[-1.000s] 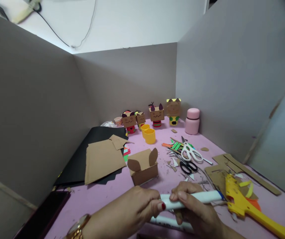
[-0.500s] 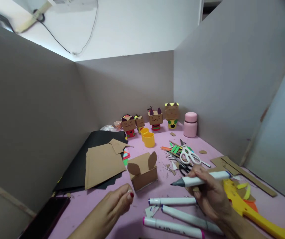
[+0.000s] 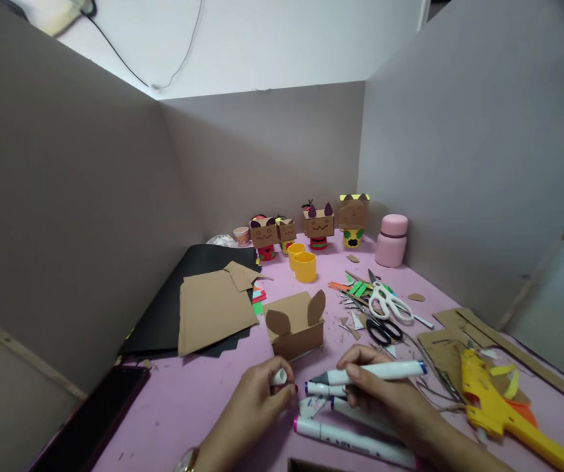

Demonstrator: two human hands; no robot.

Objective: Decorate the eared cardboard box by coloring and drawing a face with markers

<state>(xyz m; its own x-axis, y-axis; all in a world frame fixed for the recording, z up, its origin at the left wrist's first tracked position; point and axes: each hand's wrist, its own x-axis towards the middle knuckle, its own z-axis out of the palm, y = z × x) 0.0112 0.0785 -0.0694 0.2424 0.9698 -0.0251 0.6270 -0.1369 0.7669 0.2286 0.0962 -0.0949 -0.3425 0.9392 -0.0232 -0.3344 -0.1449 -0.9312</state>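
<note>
My left hand (image 3: 257, 400) pinches a small white marker cap (image 3: 279, 377), its open end facing up and right. In my right hand (image 3: 380, 387) is an uncapped white marker (image 3: 385, 371), with its grey nib end pointing left toward the cap, apart from it. Below it lie two blue-ended markers, one marker (image 3: 325, 389) partly behind my right fingers, and a pink-ended marker (image 3: 351, 443). Just beyond my hands stands a cardboard box (image 3: 296, 337) with two rounded cardboard ears on top.
Cardboard sheets (image 3: 213, 311) lie on black paper (image 3: 164, 321) at left, near a phone (image 3: 95, 413). White scissors (image 3: 387, 303), black-handled scissors (image 3: 384, 331) and a yellow glue gun (image 3: 488, 396) are at right. Behind are yellow rings (image 3: 305, 267), several cardboard figures (image 3: 319, 224) and a pink bottle (image 3: 391, 241).
My right hand has moved left and lower with the marker, closer to my left hand. The left hand has turned, and the white cap now shows in its fingers. The view has shifted slightly.
</note>
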